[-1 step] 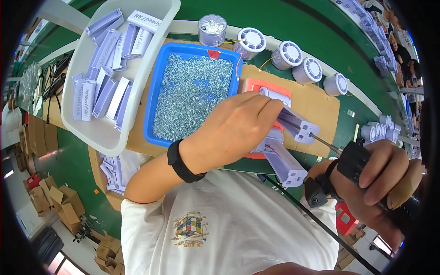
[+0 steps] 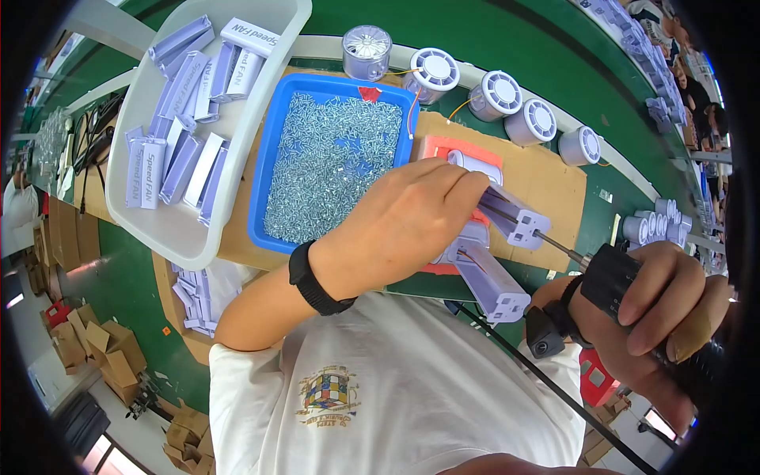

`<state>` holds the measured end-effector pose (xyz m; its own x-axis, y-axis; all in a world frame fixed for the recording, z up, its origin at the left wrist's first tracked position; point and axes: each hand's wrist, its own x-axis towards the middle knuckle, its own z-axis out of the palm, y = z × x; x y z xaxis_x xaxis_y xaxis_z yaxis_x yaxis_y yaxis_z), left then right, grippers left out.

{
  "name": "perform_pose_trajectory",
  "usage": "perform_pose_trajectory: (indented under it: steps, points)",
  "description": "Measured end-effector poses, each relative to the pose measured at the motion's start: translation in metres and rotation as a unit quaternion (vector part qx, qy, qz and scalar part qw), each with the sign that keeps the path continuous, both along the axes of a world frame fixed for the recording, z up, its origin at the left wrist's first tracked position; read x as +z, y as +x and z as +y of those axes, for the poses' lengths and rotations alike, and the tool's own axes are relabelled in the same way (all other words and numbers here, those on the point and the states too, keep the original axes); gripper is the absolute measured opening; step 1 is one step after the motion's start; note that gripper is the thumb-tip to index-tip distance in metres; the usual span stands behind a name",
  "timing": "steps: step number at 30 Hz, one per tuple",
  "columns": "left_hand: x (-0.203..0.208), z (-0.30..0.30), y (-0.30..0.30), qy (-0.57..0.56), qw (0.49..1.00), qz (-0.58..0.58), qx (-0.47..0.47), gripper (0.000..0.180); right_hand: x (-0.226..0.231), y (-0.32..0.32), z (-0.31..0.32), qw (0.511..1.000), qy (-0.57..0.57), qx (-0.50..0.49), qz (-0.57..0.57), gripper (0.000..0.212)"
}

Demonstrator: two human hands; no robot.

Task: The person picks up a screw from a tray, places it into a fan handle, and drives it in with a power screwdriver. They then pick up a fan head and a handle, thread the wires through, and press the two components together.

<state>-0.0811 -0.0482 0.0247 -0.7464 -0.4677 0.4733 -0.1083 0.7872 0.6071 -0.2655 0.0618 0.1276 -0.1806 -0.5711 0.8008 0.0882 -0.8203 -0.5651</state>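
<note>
The left hand (image 2: 404, 226) presses fingers-closed on a pale grey rectangular plastic housing (image 2: 514, 215) lying on an orange-red fixture (image 2: 455, 146). The right hand (image 2: 661, 317) is wrapped around a black powered screwdriver (image 2: 609, 273), its thin metal bit (image 2: 558, 241) reaching the housing's end, apparently touching. A second grey housing (image 2: 491, 281) lies just below the grip; a blue tray of small silver screws (image 2: 332, 158) sits left of it

I see a long green-topped workbench (image 2: 514, 39) running toward the far right, a brown cardboard sheet (image 2: 554, 190) laid on it. Grey floor (image 2: 47, 380) at near left, with brown cardboard boxes (image 2: 95, 348) piled there. Bright daylight patch (image 2: 111, 455) at the near-left edge.
</note>
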Motion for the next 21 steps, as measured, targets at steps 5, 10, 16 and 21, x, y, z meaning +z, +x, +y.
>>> perform_pose_trajectory:
  steps: [5,10,16,21]
  points:
    - [-0.003,0.001,0.003,0.000,1.000,0.013,0.014,0.036,0.005,0.001,0.006,0.999,-0.012,-0.025,0.024,0.060]
    - [-0.005,0.000,0.005,0.000,0.998,-0.062,0.010,0.033,0.010,0.003,0.012,0.997,-0.006,-0.061,0.047,0.066]
    - [-0.006,0.003,0.003,-0.010,0.998,-0.065,0.014,0.030,0.007,0.007,0.012,0.993,-0.022,-0.100,0.051,0.069]
    - [-0.004,0.007,0.002,-0.014,0.997,-0.071,0.027,0.030,0.005,0.008,0.011,0.992,-0.014,-0.110,0.067,0.071]
